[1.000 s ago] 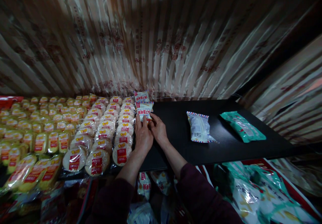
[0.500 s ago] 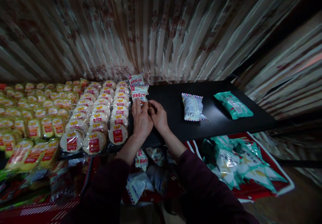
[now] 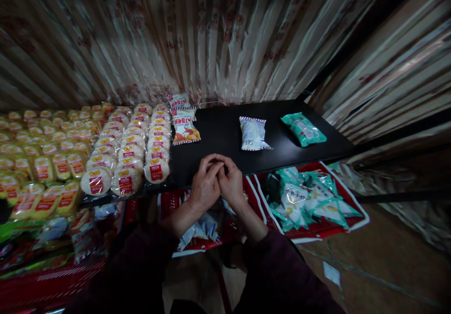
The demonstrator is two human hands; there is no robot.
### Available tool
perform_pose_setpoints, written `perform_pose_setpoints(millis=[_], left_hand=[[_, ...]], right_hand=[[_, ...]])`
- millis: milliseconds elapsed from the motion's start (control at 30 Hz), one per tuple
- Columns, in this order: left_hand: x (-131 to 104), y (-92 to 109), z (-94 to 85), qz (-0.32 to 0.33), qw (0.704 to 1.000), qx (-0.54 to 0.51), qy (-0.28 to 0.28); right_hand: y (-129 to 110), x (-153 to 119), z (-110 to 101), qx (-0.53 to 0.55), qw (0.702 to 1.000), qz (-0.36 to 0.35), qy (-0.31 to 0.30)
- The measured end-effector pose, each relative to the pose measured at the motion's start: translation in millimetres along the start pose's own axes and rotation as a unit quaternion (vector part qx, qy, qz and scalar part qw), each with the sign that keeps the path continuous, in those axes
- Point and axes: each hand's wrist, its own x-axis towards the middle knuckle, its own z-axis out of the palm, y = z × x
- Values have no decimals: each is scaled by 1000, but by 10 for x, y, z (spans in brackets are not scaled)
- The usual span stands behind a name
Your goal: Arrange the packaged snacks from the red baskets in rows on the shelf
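My left hand and my right hand meet just over the front edge of the black shelf. Their fingers are curled and the fingertips touch one another; no item shows between them. Behind them, a short row of white and red snack bags lies overlapping, the front one face up. To its left run rows of round rice crackers in clear wrap. Right of my hands sits a pale snack bag, back side up, and farther right a teal snack bag.
Under the shelf, a red basket with white-blue bags stands below my hands. Beside it a red basket holds several teal bags. Yellow packaged cakes fill the left. A patterned curtain hangs behind.
Both hands have drawn back from the front snack bag toward the shelf's front edge, leaving that bag lying in the row. The view has shifted slightly.
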Motion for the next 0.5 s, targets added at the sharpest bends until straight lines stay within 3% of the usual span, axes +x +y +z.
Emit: perform_pose_setpoints(millis=[233, 367, 500], left_hand=[[-398, 206, 81, -21, 996, -11, -87], [-523, 252, 159, -33, 990, -19, -133], [-610, 186, 327, -143, 975, -4, -171]], right_hand=[[73, -324, -332, -74, 997, -15, -20], [194, -381, -525, -171, 983, -23, -55], [463, -379, -622, -278, 948, 13, -151]])
